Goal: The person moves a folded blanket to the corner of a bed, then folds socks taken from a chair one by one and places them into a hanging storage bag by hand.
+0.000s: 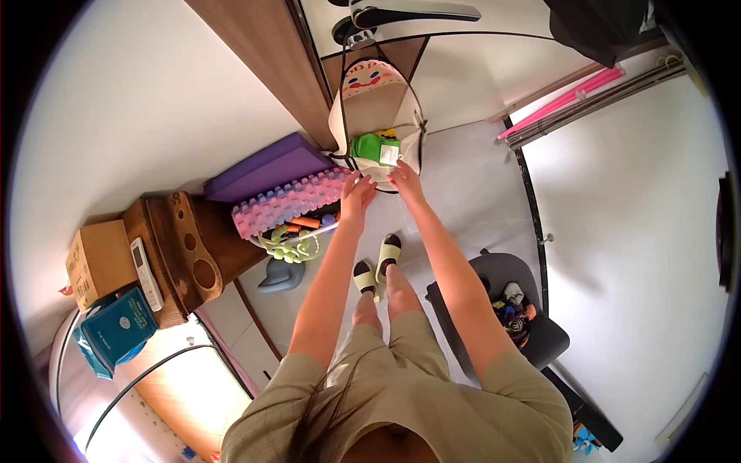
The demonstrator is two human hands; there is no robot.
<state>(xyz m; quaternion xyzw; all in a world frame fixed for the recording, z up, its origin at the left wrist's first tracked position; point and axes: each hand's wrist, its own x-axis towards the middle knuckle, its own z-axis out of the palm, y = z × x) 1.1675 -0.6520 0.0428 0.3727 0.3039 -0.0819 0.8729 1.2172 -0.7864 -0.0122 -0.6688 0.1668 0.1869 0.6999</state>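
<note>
A cream tote bag (340,123) with black trim and a printed cartoon face hangs by its straps from a door handle, its mouth spread wide. Inside lies a green packet (367,147) with a white label (389,154). At the near left of the bag's rim is my left hand (356,199), its fingers curled at the edge. My right hand (405,185) is at the near right of the rim, fingers bent against the fabric close to the label. The fingertips of both hands are partly hidden by the bag edge.
Left of the bag stand a purple foam block (266,168) and a pink bumpy roller (289,202). A wooden cabinet (170,255) carries a cardboard box (100,262) and a remote (147,274). On the right is a dark chair (548,332) with clothes; pink poles (563,100) lean beyond it.
</note>
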